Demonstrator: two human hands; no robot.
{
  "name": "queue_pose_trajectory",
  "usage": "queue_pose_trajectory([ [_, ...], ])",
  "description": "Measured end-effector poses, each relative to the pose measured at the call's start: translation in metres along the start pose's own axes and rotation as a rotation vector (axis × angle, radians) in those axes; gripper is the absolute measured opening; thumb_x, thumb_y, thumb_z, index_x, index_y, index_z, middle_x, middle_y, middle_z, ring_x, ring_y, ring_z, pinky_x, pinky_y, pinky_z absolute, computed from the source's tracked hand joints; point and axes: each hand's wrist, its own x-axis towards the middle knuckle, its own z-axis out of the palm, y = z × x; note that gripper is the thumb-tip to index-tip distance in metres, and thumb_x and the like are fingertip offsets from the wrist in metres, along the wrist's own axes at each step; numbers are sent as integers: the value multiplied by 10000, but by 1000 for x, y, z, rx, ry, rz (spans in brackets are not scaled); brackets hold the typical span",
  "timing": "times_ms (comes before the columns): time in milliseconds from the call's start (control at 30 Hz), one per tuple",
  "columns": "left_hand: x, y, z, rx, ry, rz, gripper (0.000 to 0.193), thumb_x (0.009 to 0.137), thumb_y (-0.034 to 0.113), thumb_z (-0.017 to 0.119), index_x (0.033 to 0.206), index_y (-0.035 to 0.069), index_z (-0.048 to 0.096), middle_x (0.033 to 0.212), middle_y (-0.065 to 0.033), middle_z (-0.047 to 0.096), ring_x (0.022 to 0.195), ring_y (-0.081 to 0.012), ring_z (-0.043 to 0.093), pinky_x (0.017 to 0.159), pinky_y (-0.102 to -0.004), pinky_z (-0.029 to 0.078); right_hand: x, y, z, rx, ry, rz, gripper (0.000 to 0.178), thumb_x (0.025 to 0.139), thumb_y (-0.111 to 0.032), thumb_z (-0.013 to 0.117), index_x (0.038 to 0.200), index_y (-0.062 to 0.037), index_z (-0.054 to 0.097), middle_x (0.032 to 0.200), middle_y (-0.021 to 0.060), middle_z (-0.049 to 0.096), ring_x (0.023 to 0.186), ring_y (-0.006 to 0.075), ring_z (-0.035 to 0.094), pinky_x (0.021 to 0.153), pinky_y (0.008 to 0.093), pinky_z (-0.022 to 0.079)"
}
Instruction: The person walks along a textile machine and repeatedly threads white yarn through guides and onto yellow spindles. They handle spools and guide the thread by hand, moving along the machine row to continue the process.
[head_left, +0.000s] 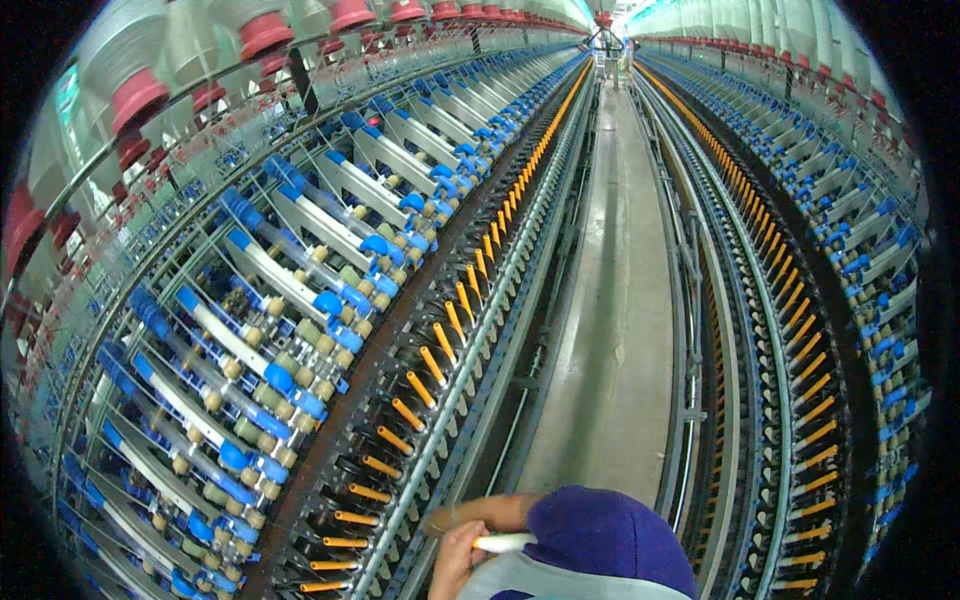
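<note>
Low in the view, my left hand (pixel 456 562) is closed, its fingers around the yellow end of a bobbin (pixel 508 542) wound with white yarn. The bobbin lies roughly level in front of my grey apron. From a purple sleeve, my right forearm reaches across to the left, just beyond the bobbin. My right hand (pixel 446 516) is smeared by motion beside the left machine's rail, so its fingers cannot be made out. Nearest to it is a curved row of orange bobbin tubes (pixel 391 438) standing on the spindles.
Spinning frames line both sides, with blue-and-grey drafting arms (pixel 275 280) on the left. Another row of orange tubes (pixel 815 410) runs along the right machine. Large white yarn packages (pixel 120 60) hang on red holders overhead. Between the machines runs a narrow grey aisle (pixel 610 300).
</note>
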Motion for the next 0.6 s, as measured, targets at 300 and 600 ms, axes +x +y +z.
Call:
queue_pose_trajectory([
  [300, -53, -40, 26, 28, 30, 61, 407, 954, 352, 501, 815, 4, 660, 710, -29, 601, 602, -62, 476, 516, -222, 346, -147, 80, 134, 119, -373, 502, 204, 823, -188, 570, 817, 6, 633, 742, 146, 626, 682, 293, 611, 609, 425, 477],
  [600, -219, -214, -20, -236, 133, 380, 369, 936, 392, 513, 797, 84, 660, 675, 34, 541, 565, -47, 428, 486, -219, 310, -28, -77, 176, -107, -339, 241, 225, 836, -214, 567, 833, -3, 644, 750, 140, 631, 668, 285, 609, 593, 418, 473],
])
